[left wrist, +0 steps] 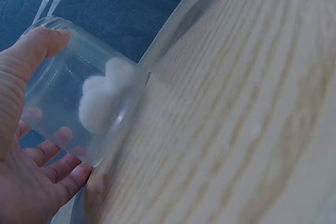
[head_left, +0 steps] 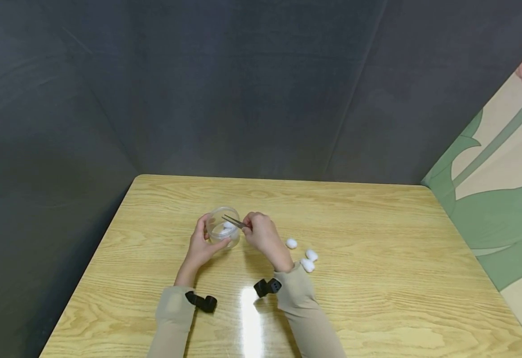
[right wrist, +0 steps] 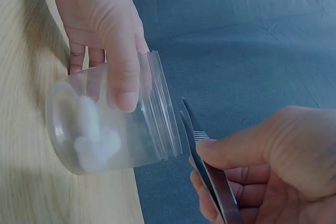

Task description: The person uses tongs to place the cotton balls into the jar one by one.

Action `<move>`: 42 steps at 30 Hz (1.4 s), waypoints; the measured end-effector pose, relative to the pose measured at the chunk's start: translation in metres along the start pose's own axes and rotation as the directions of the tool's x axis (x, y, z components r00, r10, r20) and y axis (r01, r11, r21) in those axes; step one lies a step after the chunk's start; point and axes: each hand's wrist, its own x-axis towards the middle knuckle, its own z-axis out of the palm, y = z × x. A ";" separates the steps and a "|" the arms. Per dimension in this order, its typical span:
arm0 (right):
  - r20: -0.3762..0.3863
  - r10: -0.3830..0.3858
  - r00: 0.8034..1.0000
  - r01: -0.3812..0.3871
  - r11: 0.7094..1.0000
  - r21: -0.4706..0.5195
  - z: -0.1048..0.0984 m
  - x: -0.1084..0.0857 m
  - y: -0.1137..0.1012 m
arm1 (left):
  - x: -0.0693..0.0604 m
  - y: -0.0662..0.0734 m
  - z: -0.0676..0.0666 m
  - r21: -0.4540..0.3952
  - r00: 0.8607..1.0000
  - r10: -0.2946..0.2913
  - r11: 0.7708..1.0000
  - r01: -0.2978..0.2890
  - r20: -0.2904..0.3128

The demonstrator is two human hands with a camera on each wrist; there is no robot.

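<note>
A clear round jar (head_left: 216,219) stands on the wooden table with several white cotton balls (left wrist: 100,98) inside at its bottom. My left hand (head_left: 201,247) grips the jar around its side, thumb on the near side. Metal tweezers (right wrist: 215,182) are pinched between the thumb and fingers of my right hand (head_left: 262,234). In the right wrist view their tips lie just outside the jar's threaded mouth, slightly apart, with nothing between them. To the right of my right hand, three white cotton balls (head_left: 291,243) lie on the table.
The wooden table (head_left: 377,238) spans the lower view. A dark cloth (head_left: 243,89) hangs behind its back edge and along the left. Patterned fabric (head_left: 507,209) with green leaves borders the right side. Black wrist cameras (head_left: 267,287) sit on both sleeves.
</note>
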 end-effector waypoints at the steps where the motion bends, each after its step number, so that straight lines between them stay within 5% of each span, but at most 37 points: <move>1: -0.001 0.001 1.000 -0.001 1.000 0.000 0.000 0.000 0.000 | 0.001 -0.002 0.000 0.005 1.000 0.007 1.000 -0.007 -0.002; 42: -0.084 -0.015 0.996 0.017 1.000 0.023 -0.016 -0.020 0.011 | 0.001 -0.006 -0.001 -0.017 1.000 0.025 1.000 -0.025 -0.002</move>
